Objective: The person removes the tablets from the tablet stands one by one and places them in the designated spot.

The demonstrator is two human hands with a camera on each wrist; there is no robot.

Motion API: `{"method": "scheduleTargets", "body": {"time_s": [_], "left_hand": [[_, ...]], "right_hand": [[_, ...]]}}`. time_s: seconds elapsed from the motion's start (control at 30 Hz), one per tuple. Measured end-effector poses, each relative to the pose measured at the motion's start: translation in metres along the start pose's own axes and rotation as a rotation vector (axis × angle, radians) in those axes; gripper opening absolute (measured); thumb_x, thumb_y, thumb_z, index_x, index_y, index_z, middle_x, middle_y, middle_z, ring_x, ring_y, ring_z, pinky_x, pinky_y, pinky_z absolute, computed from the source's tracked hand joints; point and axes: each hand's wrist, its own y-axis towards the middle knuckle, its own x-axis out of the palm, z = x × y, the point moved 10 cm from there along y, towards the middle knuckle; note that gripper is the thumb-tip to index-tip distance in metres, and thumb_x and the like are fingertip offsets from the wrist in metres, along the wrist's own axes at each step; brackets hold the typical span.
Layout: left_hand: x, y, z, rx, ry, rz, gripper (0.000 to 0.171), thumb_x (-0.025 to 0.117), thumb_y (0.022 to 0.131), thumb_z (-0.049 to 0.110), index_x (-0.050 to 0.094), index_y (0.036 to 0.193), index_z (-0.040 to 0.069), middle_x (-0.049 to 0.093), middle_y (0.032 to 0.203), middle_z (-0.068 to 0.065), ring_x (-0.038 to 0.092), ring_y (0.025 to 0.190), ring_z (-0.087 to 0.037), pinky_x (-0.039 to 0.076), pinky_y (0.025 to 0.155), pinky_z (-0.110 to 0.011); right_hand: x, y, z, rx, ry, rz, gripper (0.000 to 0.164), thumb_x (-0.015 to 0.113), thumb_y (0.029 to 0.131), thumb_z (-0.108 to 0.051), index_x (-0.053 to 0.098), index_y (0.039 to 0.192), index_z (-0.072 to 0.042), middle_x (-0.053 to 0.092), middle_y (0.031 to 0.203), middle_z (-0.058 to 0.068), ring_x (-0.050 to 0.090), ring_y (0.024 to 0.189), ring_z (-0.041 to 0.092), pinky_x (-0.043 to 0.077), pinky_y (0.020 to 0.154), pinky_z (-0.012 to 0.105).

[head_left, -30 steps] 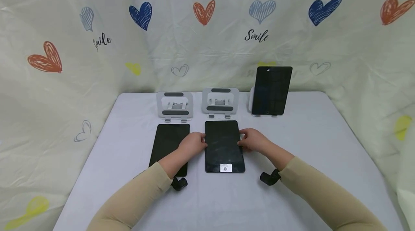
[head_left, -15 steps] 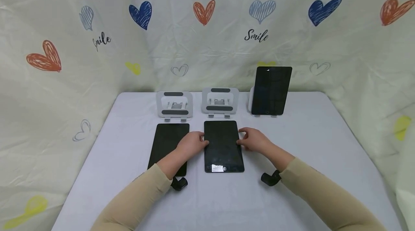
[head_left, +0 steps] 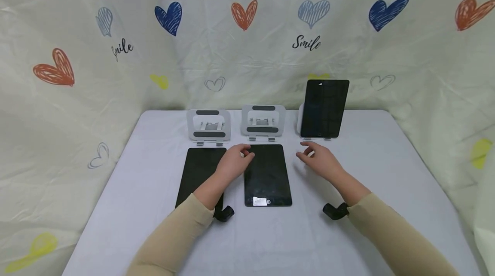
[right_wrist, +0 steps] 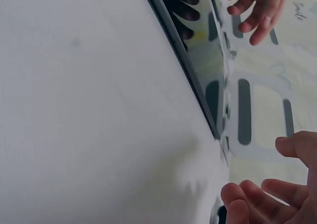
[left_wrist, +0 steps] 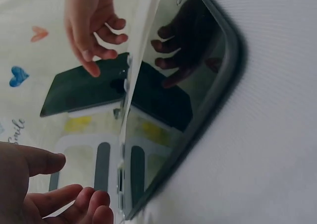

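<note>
A black tablet [head_left: 267, 181] lies flat on the table, screen up, in front of the middle stand. My left hand [head_left: 235, 162] hovers over its upper left corner, fingers loosely bent and holding nothing. To the tablet's right, my right hand [head_left: 319, 161] hangs above the tabletop with thumb and fingers apart. Both hands also show in the left wrist view, where the glossy screen [left_wrist: 198, 60] mirrors the right hand's fingers. Left of the middle tablet lies a second black tablet [head_left: 201, 166], partly covered by my left hand and forearm.
Two grey-white tablet stands, the left one [head_left: 209, 124] and the middle one [head_left: 263, 120], stand along the back of the white table [head_left: 386, 173]. A third tablet [head_left: 325, 108] leans upright on another stand at back right. A heart-printed curtain [head_left: 270, 61] hangs behind.
Both hands have come off the middle tablet's side edges. The left has risen toward its upper corner; the right has drawn away to the right. The tablet stays flat in nearly the same place.
</note>
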Motion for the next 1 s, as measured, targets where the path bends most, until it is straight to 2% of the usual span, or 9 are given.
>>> {"method": "scheduleTargets", "body": {"time_s": [0.23,0.4,0.57,0.7,0.83,1.0], "left_hand": [[0.017,0.016,0.027,0.068,-0.028,0.001,0.042,0.061,0.099,0.034,0.061,0.135,0.013,0.063,0.109,0.001,0.057,0.089,-0.015,0.049,0.081,-0.035],[0.029,0.033,0.048,0.1,-0.077,0.024,0.042,0.06,0.099,0.032,0.059,0.137,0.014,0.063,0.112,0.002,0.06,0.089,-0.012,0.049,0.075,-0.032],[0.041,0.052,0.074,0.135,-0.1,0.061,0.041,0.058,0.1,0.03,0.058,0.139,0.015,0.063,0.116,0.001,0.063,0.095,-0.011,0.05,0.079,-0.031],[0.054,0.068,0.095,0.16,-0.104,0.082,0.042,0.058,0.1,0.03,0.056,0.14,0.016,0.063,0.116,0.002,0.062,0.091,-0.01,0.051,0.079,-0.029],[0.064,0.084,0.112,0.161,-0.117,0.097,0.044,0.058,0.1,0.031,0.055,0.141,0.018,0.062,0.116,0.003,0.06,0.09,-0.01,0.05,0.076,-0.029],[0.069,0.101,0.129,0.14,-0.122,0.102,0.047,0.058,0.1,0.03,0.05,0.145,0.02,0.062,0.117,0.004,0.059,0.093,-0.011,0.05,0.076,-0.029]], "right_hand": [[-0.029,0.003,0.022,0.012,0.046,0.091,0.054,0.057,0.1,-0.037,0.048,0.143,-0.006,0.061,0.119,0.017,0.059,0.103,0.032,0.052,0.076,0.04],[-0.049,0.007,0.041,0.029,0.076,0.159,0.055,0.055,0.101,-0.038,0.046,0.143,-0.003,0.059,0.12,0.018,0.056,0.106,0.035,0.05,0.076,0.041],[-0.07,0.011,0.06,0.054,0.105,0.248,0.058,0.051,0.102,-0.041,0.044,0.144,-0.002,0.056,0.121,0.021,0.054,0.109,0.037,0.049,0.077,0.043],[-0.088,0.017,0.074,0.079,0.136,0.312,0.06,0.048,0.102,-0.043,0.044,0.145,-0.001,0.055,0.124,0.023,0.054,0.111,0.039,0.048,0.08,0.046],[-0.102,0.027,0.085,0.102,0.157,0.372,0.061,0.047,0.102,-0.044,0.044,0.146,-0.002,0.055,0.125,0.024,0.054,0.112,0.04,0.047,0.08,0.045],[-0.114,0.043,0.092,0.128,0.184,0.416,0.061,0.048,0.102,-0.043,0.042,0.147,-0.003,0.055,0.127,0.023,0.053,0.113,0.039,0.046,0.079,0.041]]}}
